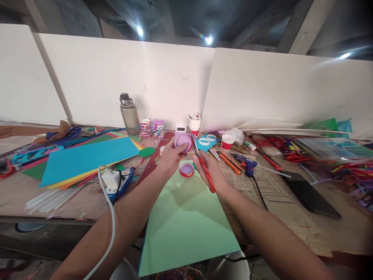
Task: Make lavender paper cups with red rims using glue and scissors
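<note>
My left hand (171, 158) is closed around a short round paper-cup piece (182, 142) with a purple disc in it, thumb on its face. My right hand (217, 173) grips red-handled scissors (206, 172), blades pointing up beside the cup piece's right edge. Whether the blades touch it, I cannot tell. Below the hands, a second cup piece (187, 170), red outside and purple inside, lies on a light green sheet (186, 225). Behind the held piece stands a small white digital timer (181, 128), partly hidden.
Left are coloured sheets (93, 155), glue sticks (55, 198) and a power strip (125, 182) with a white cable. A bottle (129, 116) and decorated cups (159, 128) stand behind. Right are a paper cup (227, 142), box cutter (230, 162), glue gun (249, 166) and phone (309, 192).
</note>
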